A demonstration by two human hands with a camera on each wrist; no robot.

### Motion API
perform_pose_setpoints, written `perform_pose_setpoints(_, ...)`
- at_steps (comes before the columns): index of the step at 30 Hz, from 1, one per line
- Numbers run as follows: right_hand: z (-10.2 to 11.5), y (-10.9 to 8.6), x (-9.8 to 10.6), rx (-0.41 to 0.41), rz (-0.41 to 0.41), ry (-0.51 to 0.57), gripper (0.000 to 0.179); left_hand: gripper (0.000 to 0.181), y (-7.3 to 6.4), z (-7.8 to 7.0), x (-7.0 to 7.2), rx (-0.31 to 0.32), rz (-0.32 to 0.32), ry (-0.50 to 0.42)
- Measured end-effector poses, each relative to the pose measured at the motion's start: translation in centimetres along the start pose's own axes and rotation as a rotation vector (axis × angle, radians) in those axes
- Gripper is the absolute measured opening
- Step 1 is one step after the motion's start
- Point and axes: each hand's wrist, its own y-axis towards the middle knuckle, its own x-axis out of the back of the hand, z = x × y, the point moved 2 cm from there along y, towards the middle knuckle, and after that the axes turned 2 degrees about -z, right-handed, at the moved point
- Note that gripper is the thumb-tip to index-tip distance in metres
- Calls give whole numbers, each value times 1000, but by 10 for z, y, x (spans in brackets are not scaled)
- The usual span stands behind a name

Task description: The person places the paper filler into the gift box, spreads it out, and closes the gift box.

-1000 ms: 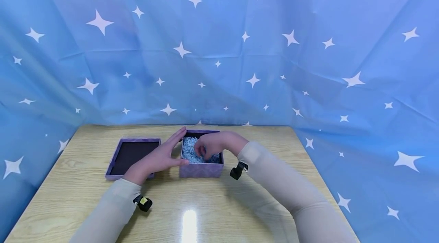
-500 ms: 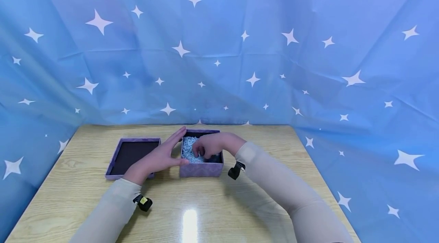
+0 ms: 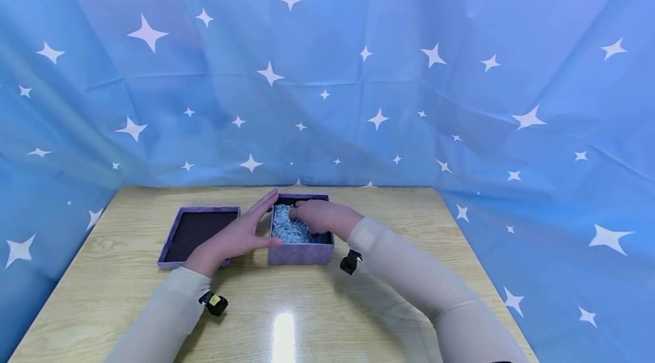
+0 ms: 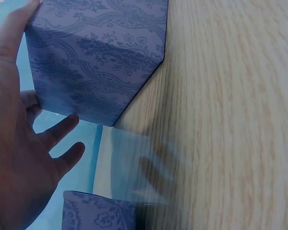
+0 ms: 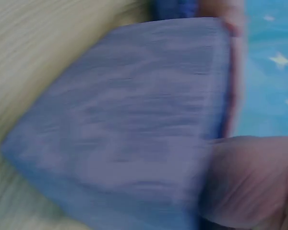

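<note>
A purple patterned box (image 3: 299,255), its top uncovered, stands toward the back of the table. Crinkled pale-blue paper shreds (image 3: 287,229) fill it, apart from a dark strip along the inside back wall. My left hand (image 3: 241,233) lies against the box's left side, fingers spread, thumb at the front rim. In the left wrist view, the outer fingers (image 4: 62,158) of that hand stand apart from the box wall. My right hand (image 3: 323,217) reaches into the box over the right rim. Its fingertips are hidden in the shreds, and I cannot tell if they pinch any.
A matching purple lid (image 3: 204,232), dark inside, lies upside down to the left, partly behind my left hand. The wooden table (image 3: 245,317) ends at a blue star-patterned cloth (image 3: 327,67) behind and at the sides. Each wrist wears a small black camera.
My right hand has shifted slightly within the box and turned flatter, its curled fingers now less visible. The left hand, box and lid have stayed in place.
</note>
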Motion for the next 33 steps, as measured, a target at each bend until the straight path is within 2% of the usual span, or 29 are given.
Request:
perform_pose_setpoints(3,-2,-4,13,39,-20,84,61,113,-1,1,1,0,-2,4)
perform_pose_setpoints(7,-2,-6,23,99,-94,150,69,112,-1,-1,2,-5,-14,-5)
perform_pose_setpoints(9,0,-2,18,113,-113,119,71,111,-1,-1,1,-13,-17,-10)
perform_pose_setpoints(15,6,14,-12,111,-130,-115,67,109,0,0,-1,-24,-4,-6)
perform_pose_setpoints(17,6,16,-16,105,-137,-139,67,109,-1,-1,-1,-22,-6,-7)
perform_pose_setpoints(19,6,15,-13,98,-136,-102,68,109,-1,-2,0,-16,-6,-14)
perform_pose_setpoints(22,3,7,-3,96,-113,19,71,109,-1,-3,-1,-11,0,-22)
perform_pose_setpoints(26,1,-1,10,136,-120,142,78,109,0,-2,0,-5,4,-24)
perform_pose_setpoints(30,6,1,11,134,-132,125,81,109,0,-2,0,-6,0,-27)
perform_pose_setpoints(33,13,8,2,91,-116,37,78,109,-2,-1,1,-10,-6,-23)
